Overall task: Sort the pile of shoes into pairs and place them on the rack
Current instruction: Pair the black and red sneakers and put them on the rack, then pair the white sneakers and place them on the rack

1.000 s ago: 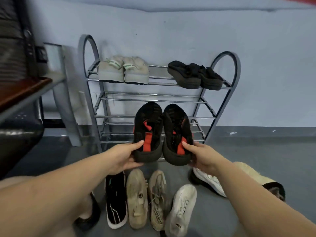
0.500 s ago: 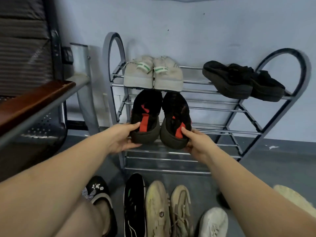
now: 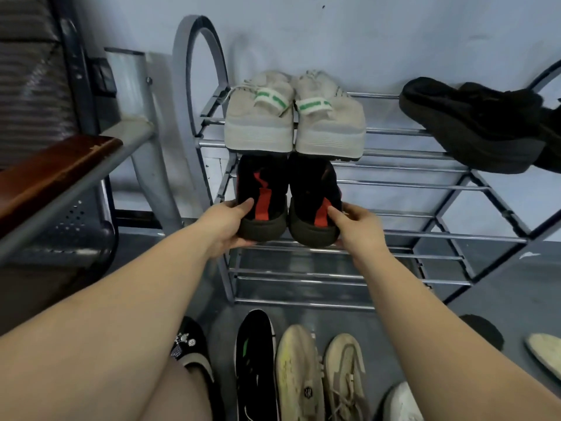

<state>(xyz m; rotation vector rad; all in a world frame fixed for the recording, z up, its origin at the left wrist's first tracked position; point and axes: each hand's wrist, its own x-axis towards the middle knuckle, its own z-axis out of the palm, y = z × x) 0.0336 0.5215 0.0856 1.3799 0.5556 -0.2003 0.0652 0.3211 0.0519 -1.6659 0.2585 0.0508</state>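
Both hands are up at the rack (image 3: 194,86) now, each one gripping a black shoe with a red strap. The left hand (image 3: 224,226) curls round the heel of the left black-and-red shoe (image 3: 261,192), thumb on top; the right hand (image 3: 358,229) pinches the heel of the right black-and-red shoe (image 3: 312,196) the same way. The two shoes sit side by side, toes pushed in under the top shelf, heels hanging at the front edge of the second tier. Directly above, the grey pair with green tabs (image 3: 294,117) fills the left end of the top shelf, soles right at the front rail. The black pair (image 3: 479,126) takes the right end, with open rail between. To the right of the held shoes the second tier runs bare. Down on the floor (image 3: 501,293), a row of loose shoes (image 3: 303,375) lies just in front of the rack's bottom rail, and a bench (image 3: 60,177) crowds the left side.
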